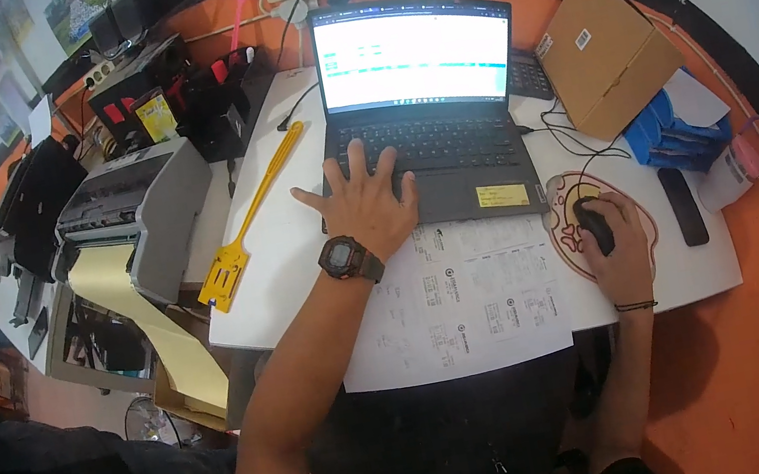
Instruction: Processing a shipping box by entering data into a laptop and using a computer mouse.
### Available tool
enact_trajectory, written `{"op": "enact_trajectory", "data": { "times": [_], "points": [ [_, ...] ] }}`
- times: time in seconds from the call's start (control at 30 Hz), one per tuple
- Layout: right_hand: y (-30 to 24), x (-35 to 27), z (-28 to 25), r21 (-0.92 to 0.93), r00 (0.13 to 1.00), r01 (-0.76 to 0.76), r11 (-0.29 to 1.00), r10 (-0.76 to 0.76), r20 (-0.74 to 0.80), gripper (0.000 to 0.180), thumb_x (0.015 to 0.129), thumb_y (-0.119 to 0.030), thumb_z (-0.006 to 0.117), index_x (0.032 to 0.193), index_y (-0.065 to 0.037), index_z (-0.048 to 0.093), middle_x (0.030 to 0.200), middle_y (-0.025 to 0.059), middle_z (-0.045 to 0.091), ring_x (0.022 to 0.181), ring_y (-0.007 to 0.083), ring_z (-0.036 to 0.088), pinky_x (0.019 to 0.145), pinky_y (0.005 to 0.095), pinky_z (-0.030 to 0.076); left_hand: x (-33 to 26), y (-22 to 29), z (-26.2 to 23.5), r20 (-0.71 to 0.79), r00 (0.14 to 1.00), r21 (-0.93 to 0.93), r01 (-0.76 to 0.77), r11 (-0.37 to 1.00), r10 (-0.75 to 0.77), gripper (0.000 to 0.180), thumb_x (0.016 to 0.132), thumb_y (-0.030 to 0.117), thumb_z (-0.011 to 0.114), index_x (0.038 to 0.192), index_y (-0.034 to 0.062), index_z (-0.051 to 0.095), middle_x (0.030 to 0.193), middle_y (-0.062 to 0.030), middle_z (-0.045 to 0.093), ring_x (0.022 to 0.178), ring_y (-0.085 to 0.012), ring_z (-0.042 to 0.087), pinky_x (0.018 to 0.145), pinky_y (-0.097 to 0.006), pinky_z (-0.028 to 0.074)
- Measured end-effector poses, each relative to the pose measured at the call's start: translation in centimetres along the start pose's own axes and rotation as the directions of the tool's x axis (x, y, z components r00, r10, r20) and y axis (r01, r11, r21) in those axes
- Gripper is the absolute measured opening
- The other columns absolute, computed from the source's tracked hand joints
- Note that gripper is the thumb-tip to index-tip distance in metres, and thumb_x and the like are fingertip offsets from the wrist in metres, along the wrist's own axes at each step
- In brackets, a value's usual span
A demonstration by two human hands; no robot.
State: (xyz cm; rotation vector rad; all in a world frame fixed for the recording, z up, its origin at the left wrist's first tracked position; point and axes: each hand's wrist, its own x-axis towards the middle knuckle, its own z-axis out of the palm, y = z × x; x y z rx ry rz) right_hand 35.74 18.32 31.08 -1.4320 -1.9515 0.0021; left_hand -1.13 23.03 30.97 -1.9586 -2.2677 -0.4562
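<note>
My left hand (pixel 361 202) lies spread over the left part of the laptop (pixel 452 186), its fingertips on the keyboard and a black watch (pixel 349 258) on its wrist. The laptop's lit screen (pixel 413 53) shows a white page with teal bands. My right hand (pixel 625 234) is wrapped over a black computer mouse (pixel 594 225), which rests on a rounded, patterned mouse pad (pixel 571 256). Printed paper sheets (pixel 456 325) lie under the laptop's front edge and reach past the table edge. A yellow note (pixel 502 195) is stuck on the palm rest.
A long yellow plastic tool (pixel 259 213) lies left of the laptop. Further left stands a printer (pixel 164 194) with yellowish paper (pixel 144 314) trailing down. At right are a cardboard box (pixel 606 50), a blue paper tray (pixel 676 134), a dark phone (pixel 683 206) and a pinkish tumbler (pixel 729 175).
</note>
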Motion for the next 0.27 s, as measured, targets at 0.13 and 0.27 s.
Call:
{"op": "enact_trajectory", "data": {
  "times": [0.13, 0.27],
  "points": [
    [-0.21, 0.04, 0.08, 0.021, 1.000, 0.000, 1.000, 0.000, -0.005, 0.042, 0.091, -0.004, 0.081, 0.133, -0.005, 0.074, 0.143, 0.0195, 0.065, 0.131, 0.0421, 0.069, 0.113, 0.0490, 0.056, -0.05, 0.08, -0.08, 0.023, 1.000, -0.001, 0.020, 1.000, -0.020, 0.058, 0.112, 0.058, 0.050, 0.162, 0.0308, 0.060, 0.176, -0.0138, 0.042, 0.161, -0.0449, 0.035, 0.119, -0.097, 0.019],
    [-0.30, 0.02, -0.15, 0.032, 1.000, -0.027, 0.999, 0.027, -0.002, 0.048, 0.092, -0.004, 0.081, 0.139, -0.006, 0.072, 0.144, 0.0198, 0.065, 0.133, 0.0413, 0.068, 0.114, 0.0489, 0.056, -0.14, 0.20, -0.08, 0.030, 0.999, 0.004, 0.023, 1.000, -0.023, 0.059, 0.112, 0.058, 0.050, 0.164, 0.0320, 0.058, 0.178, -0.0137, 0.040, 0.163, -0.0450, 0.034, 0.120, -0.096, 0.018]
  ]
}}
